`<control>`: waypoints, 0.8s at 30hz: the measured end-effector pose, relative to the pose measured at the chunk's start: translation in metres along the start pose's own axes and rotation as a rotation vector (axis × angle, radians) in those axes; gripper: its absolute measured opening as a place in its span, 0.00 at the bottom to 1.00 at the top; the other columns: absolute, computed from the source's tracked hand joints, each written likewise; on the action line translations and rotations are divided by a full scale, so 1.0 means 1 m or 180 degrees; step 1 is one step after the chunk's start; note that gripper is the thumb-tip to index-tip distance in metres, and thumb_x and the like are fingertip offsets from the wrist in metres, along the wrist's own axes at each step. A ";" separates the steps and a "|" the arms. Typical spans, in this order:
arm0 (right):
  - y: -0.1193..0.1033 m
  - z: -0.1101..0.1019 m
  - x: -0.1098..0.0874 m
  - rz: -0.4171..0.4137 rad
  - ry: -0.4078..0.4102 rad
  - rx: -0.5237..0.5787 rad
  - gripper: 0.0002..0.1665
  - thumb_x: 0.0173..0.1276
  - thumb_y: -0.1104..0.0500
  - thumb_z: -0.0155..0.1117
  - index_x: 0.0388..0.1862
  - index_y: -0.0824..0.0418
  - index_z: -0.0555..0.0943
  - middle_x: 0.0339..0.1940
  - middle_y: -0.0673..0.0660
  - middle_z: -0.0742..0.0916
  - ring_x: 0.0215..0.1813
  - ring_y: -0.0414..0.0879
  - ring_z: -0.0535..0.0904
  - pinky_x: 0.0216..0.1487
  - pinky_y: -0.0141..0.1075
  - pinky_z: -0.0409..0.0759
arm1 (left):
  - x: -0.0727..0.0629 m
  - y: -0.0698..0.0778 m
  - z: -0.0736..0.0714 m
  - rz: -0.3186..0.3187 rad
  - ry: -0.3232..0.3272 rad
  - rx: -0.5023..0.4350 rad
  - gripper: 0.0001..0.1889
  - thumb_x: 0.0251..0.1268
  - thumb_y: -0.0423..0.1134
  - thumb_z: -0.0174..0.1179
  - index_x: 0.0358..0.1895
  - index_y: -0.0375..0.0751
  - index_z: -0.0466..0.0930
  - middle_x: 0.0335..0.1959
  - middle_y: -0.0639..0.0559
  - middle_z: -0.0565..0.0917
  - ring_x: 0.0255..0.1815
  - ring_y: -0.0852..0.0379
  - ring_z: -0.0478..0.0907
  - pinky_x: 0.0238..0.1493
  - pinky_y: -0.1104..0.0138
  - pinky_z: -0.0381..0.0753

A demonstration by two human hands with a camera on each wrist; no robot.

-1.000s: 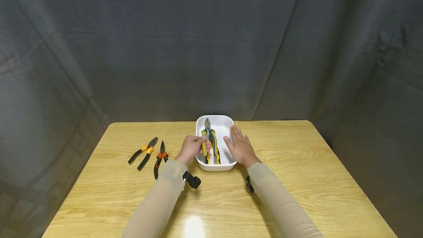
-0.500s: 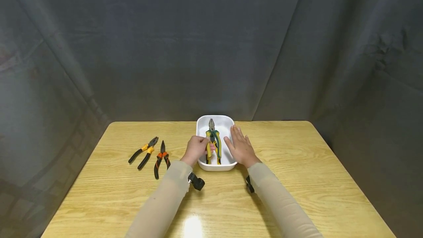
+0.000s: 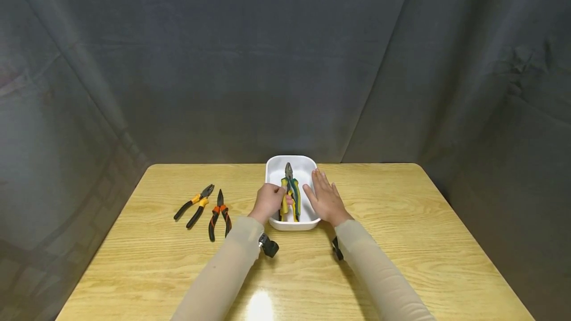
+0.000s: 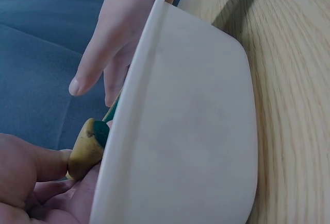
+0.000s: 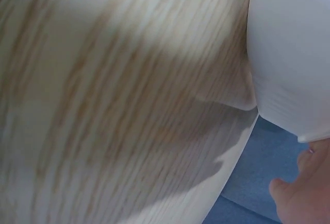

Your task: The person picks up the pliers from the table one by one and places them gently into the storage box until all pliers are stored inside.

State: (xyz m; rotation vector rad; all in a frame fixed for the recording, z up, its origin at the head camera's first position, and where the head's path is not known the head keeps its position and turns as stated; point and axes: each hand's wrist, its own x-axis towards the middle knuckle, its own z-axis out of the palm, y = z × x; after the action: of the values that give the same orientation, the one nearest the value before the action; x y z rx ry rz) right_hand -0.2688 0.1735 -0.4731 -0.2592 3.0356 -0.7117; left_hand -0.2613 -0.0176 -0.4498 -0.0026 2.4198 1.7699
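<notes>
My left hand (image 3: pixel 269 198) pinches one handle of the yellow-and-green pliers (image 3: pixel 297 198), whose metal nose points to the far side of the white tray (image 3: pixel 294 226). In the left wrist view, thumb and fingers close on that handle's end (image 4: pixel 85 152) just past the tray wall (image 4: pixel 191 105). Beneath these pliers, yellow-and-black handles of another tool show in the tray, mostly covered. My right hand (image 3: pixel 327 199) rests against the tray's right rim with straight fingers, thumb over the inside.
To the left on the wooden table (image 3: pixel 147 261) lie two spread pliers: a yellow-and-black pair (image 3: pixel 198 202) and an orange-and-black long-nose pair (image 3: pixel 219 210), partly near my left sleeve. A dark curtain (image 3: pixel 267 63) stands behind the table.
My left hand has moved right with the green-and-yellow pliers, bringing them toward the tray's middle over the other tool. The right hand stays at the rim.
</notes>
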 end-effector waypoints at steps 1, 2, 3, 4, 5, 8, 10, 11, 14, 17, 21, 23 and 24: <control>0.000 0.000 0.000 0.0003 -0.0004 -0.0002 0.44 0.83 0.35 0.29 0.84 0.61 0.45 0.85 0.56 0.49 0.84 0.53 0.40 0.80 0.58 0.42 | 0.000 0.000 0.001 0.0006 0.0006 0.0063 0.18 0.79 0.37 0.51 0.42 0.23 0.85 0.31 0.41 0.89 0.29 0.57 0.87 0.32 0.68 0.85; 0.000 0.000 0.000 0.0004 -0.0008 0.0000 0.43 0.83 0.35 0.30 0.84 0.61 0.45 0.85 0.57 0.49 0.84 0.53 0.40 0.80 0.58 0.42 | 0.000 0.000 0.001 0.0030 0.0015 0.0135 0.18 0.79 0.37 0.51 0.42 0.23 0.85 0.31 0.41 0.89 0.28 0.57 0.87 0.31 0.68 0.85; 0.000 0.000 0.000 0.0008 -0.0015 -0.0006 0.43 0.83 0.35 0.30 0.84 0.60 0.45 0.85 0.56 0.49 0.84 0.53 0.40 0.80 0.58 0.42 | 0.001 0.000 0.002 0.0047 0.0039 0.0216 0.18 0.79 0.38 0.52 0.41 0.24 0.86 0.30 0.41 0.88 0.27 0.58 0.86 0.29 0.69 0.83; -0.001 0.000 0.000 0.0015 -0.0027 -0.0022 0.43 0.83 0.35 0.30 0.84 0.60 0.44 0.85 0.56 0.48 0.84 0.53 0.40 0.80 0.58 0.42 | 0.001 0.000 0.002 0.0074 0.0056 0.0282 0.18 0.78 0.38 0.53 0.40 0.24 0.86 0.30 0.41 0.88 0.27 0.58 0.84 0.28 0.69 0.82; -0.001 0.000 0.000 0.0022 -0.0036 -0.0031 0.43 0.83 0.35 0.29 0.84 0.60 0.44 0.85 0.56 0.48 0.84 0.53 0.40 0.80 0.58 0.42 | 0.001 0.000 0.003 0.0097 0.0079 0.0339 0.18 0.78 0.37 0.53 0.39 0.25 0.86 0.30 0.41 0.88 0.26 0.58 0.83 0.27 0.69 0.82; -0.002 -0.001 0.000 0.0029 -0.0042 -0.0050 0.44 0.82 0.34 0.28 0.84 0.60 0.44 0.85 0.56 0.48 0.84 0.53 0.40 0.80 0.58 0.42 | 0.000 0.001 0.005 0.0125 0.0086 0.0383 0.17 0.77 0.37 0.54 0.38 0.24 0.86 0.30 0.40 0.87 0.25 0.58 0.82 0.25 0.70 0.81; -0.002 0.000 0.000 0.0025 -0.0031 -0.0073 0.44 0.82 0.34 0.27 0.84 0.60 0.44 0.85 0.56 0.48 0.84 0.53 0.40 0.80 0.58 0.42 | -0.001 0.001 0.006 0.0100 0.0006 0.0269 0.17 0.77 0.37 0.53 0.38 0.24 0.86 0.31 0.39 0.88 0.25 0.58 0.84 0.25 0.69 0.82; -0.002 0.000 -0.001 0.0007 -0.0009 -0.0065 0.44 0.82 0.34 0.27 0.84 0.61 0.45 0.85 0.57 0.49 0.84 0.53 0.41 0.80 0.58 0.43 | -0.001 0.001 0.007 0.0077 -0.0038 0.0203 0.17 0.78 0.37 0.53 0.39 0.23 0.85 0.31 0.38 0.88 0.25 0.58 0.85 0.25 0.69 0.83; -0.002 0.000 -0.002 -0.0040 0.0042 -0.0059 0.44 0.82 0.34 0.28 0.84 0.62 0.46 0.85 0.58 0.50 0.84 0.55 0.42 0.79 0.59 0.44 | -0.001 0.000 0.008 0.0020 -0.0158 0.0024 0.17 0.78 0.36 0.52 0.40 0.22 0.84 0.30 0.40 0.89 0.25 0.57 0.86 0.26 0.69 0.84; -0.001 0.001 -0.001 -0.0071 0.0069 -0.0050 0.44 0.82 0.34 0.28 0.83 0.62 0.46 0.84 0.59 0.51 0.84 0.56 0.44 0.79 0.60 0.45 | -0.001 0.000 0.010 0.0011 -0.0162 -0.0005 0.17 0.78 0.36 0.52 0.39 0.22 0.84 0.27 0.42 0.88 0.24 0.55 0.87 0.27 0.69 0.85; -0.001 0.001 0.000 -0.0056 0.0074 -0.0023 0.44 0.83 0.35 0.29 0.83 0.62 0.46 0.84 0.58 0.50 0.84 0.56 0.43 0.79 0.60 0.44 | 0.001 -0.001 0.014 0.0027 -0.0161 -0.0059 0.17 0.78 0.35 0.53 0.39 0.21 0.83 0.26 0.42 0.88 0.24 0.55 0.87 0.28 0.68 0.86; -0.001 0.001 0.000 -0.0040 0.0060 -0.0007 0.44 0.83 0.35 0.30 0.84 0.62 0.46 0.85 0.58 0.50 0.84 0.56 0.42 0.79 0.59 0.43 | 0.001 -0.002 0.016 0.0033 -0.0168 -0.0063 0.16 0.78 0.35 0.52 0.39 0.21 0.83 0.26 0.42 0.88 0.24 0.55 0.87 0.29 0.68 0.86; 0.000 0.001 0.000 -0.0030 0.0052 -0.0002 0.44 0.83 0.35 0.30 0.84 0.62 0.46 0.85 0.58 0.50 0.84 0.55 0.42 0.79 0.59 0.43 | 0.001 -0.002 0.016 0.0034 -0.0176 -0.0057 0.16 0.78 0.35 0.52 0.40 0.21 0.83 0.25 0.42 0.88 0.26 0.54 0.88 0.29 0.68 0.86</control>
State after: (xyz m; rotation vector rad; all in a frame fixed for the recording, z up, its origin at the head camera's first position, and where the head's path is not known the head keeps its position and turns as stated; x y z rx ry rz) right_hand -0.2684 0.1726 -0.4741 -0.2692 3.0521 -0.7171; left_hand -0.2607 -0.0024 -0.4565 0.0568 2.3701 1.7720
